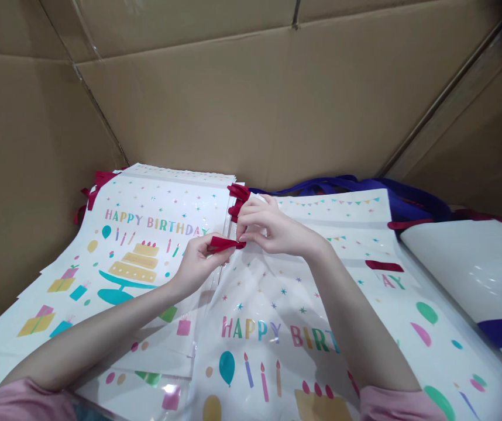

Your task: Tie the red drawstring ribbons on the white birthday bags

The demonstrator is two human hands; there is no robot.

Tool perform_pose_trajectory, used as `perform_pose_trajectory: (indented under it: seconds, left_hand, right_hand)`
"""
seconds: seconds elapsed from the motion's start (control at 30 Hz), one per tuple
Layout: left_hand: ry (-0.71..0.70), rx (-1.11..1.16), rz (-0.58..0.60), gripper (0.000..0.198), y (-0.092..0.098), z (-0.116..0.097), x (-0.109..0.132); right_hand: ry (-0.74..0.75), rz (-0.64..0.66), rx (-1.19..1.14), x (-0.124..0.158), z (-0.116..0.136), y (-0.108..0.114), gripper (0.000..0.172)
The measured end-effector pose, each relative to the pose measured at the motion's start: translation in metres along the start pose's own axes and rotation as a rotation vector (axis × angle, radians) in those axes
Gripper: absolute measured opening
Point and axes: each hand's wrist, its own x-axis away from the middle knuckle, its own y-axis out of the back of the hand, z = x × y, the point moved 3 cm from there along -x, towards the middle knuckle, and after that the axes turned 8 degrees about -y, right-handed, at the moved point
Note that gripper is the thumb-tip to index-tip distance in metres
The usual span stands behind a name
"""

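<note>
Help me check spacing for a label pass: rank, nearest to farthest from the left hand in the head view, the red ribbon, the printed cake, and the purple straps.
1. Red ribbon: pinched at the left hand's fingertips, shared with the right hand.
2. Printed cake: on the stack just left of the hand.
3. Purple straps: far right, by the cardboard wall.

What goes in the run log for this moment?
left hand: pinching red ribbon | right hand: pinching same ribbon | under hands: birthday bag | backdrop: cardboard wall

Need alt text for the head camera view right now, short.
Both hands, left hand and right hand, pinch a red ribbon at the top of a white "Happy Birthday" bag. A stack of matching bags lies left, with cardboard walls behind.
</note>
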Motion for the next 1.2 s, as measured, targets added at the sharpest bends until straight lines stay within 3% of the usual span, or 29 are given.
perform_pose_trajectory:
  seconds: [0.17, 0.27, 0.4, 0.9, 1.2]
  left_hand:
    - [-0.484, -0.398, 0.049, 0.011, 0.0, -0.016, 0.007]
    - [-0.782, -0.605, 0.055, 0.02, -0.003, -0.017, 0.014]
    - [-0.964, -0.751, 0.078, 0.026, -0.006, -0.011, 0.021]
    - [-0.872, -0.793, 0.052, 0.02, -0.007, -0.019, 0.014]
    - [-0.534, -0.518, 0.044, 0.011, 0.003, -0.021, 0.007]
  right_hand:
    - [0.023, 0.025, -0.015, 0.003, 0.005, 0.003, 0.014]
    - [0.031, 0.065, -0.021, 0.006, 0.01, 0.006, 0.014]
    - [0.042, 0.106, -0.025, 0.01, 0.014, 0.009, 0.015]
    - [0.007, 0.118, -0.004, 0.005, 0.01, -0.001, 0.013]
    - [-0.001, 0.096, -0.004, -0.002, 0.006, -0.01, 0.012]
